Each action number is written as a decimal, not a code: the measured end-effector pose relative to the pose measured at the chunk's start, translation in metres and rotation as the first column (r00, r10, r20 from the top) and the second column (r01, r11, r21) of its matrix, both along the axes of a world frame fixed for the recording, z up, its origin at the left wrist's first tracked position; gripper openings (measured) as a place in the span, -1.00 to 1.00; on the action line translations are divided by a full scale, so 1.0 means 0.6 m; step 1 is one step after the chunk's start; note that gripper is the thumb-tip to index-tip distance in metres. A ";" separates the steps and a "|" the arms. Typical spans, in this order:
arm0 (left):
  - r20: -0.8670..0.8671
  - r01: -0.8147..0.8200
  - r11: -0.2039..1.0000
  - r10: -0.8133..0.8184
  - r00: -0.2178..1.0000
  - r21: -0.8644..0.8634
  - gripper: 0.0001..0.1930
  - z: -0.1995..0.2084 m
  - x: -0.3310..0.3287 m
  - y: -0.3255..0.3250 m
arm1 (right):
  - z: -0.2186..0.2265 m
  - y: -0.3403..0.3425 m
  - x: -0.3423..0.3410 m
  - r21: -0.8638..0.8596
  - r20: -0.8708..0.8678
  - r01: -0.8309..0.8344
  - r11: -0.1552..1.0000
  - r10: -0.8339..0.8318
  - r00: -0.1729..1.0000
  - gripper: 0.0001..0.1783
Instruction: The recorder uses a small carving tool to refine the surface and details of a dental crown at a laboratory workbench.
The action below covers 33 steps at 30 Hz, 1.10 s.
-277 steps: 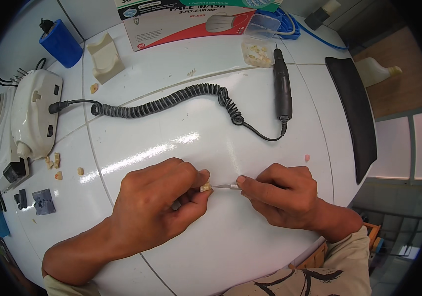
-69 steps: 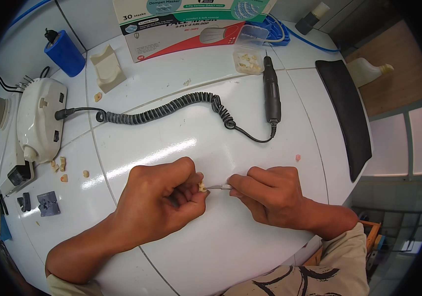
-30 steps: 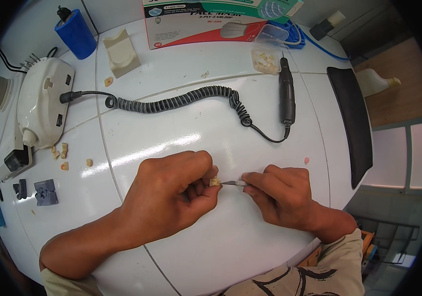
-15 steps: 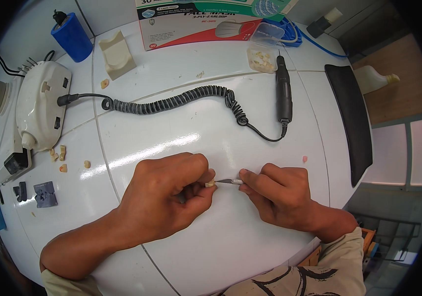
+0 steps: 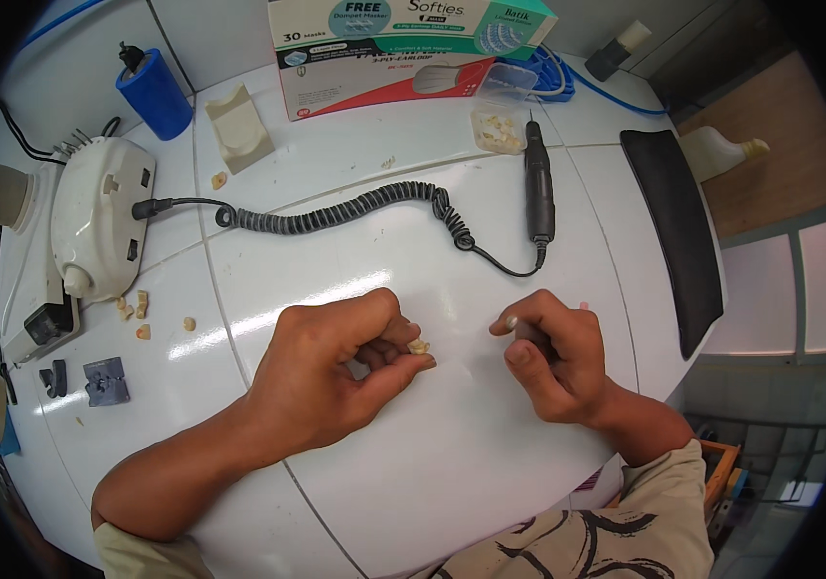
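My left hand [image 5: 336,372] rests on the white round table [image 5: 451,463] and pinches a small cream tooth-shaped piece [image 5: 419,345] between thumb and fingertips. My right hand [image 5: 556,362] lies a short way to its right with the fingers curled in. A dark bit of a thin tool [image 5: 529,334] shows between those fingers; its tip is hidden. The two hands are apart and do not touch.
A black handpiece [image 5: 539,193] with a coiled cord [image 5: 355,207] runs to a white control unit [image 5: 94,227]. Behind stand a blue cylinder [image 5: 154,96], a cream block [image 5: 237,125], a mask box [image 5: 403,39] and a clear tray of tooth pieces [image 5: 498,130]. A black pad [image 5: 673,232] lies right; cream bits [image 5: 138,309] left.
My right hand has drawn back to the right, away from the cream piece; the thin tool tip that touched it no longer shows. My left hand still holds the piece.
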<state>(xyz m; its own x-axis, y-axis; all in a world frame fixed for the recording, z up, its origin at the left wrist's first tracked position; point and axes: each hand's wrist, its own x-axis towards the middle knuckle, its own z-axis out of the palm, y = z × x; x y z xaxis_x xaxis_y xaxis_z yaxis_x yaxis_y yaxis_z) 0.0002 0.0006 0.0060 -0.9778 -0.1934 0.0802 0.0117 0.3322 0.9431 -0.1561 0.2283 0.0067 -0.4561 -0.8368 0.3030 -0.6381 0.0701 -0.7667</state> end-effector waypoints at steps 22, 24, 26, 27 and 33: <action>-0.174 0.002 0.997 0.011 0.985 0.075 -0.74 -0.028 -0.007 0.005 | 0.001 -0.065 0.029 0.047 0.396 -0.085 0.995 0.059 0.916 -0.77; -0.169 -0.005 0.998 0.015 0.985 0.060 -0.75 -0.025 -0.008 0.006 | 0.000 -0.062 0.026 0.073 0.386 -0.096 0.993 0.060 0.921 -0.76; -0.200 0.023 0.999 -0.018 0.980 0.023 -0.76 -0.024 -0.007 0.008 | -0.007 -0.060 0.026 0.062 0.196 -0.095 0.994 0.082 0.977 -0.76; -0.192 0.020 1.000 -0.015 0.981 0.024 -0.76 -0.026 -0.007 0.012 | -0.006 -0.060 0.029 0.061 0.204 -0.098 0.993 0.084 0.975 -0.76; -0.188 0.008 1.000 -0.005 0.982 0.013 -0.78 -0.024 -0.006 0.017 | 0.009 -0.065 0.041 0.098 0.092 -0.055 0.994 0.046 0.995 -0.81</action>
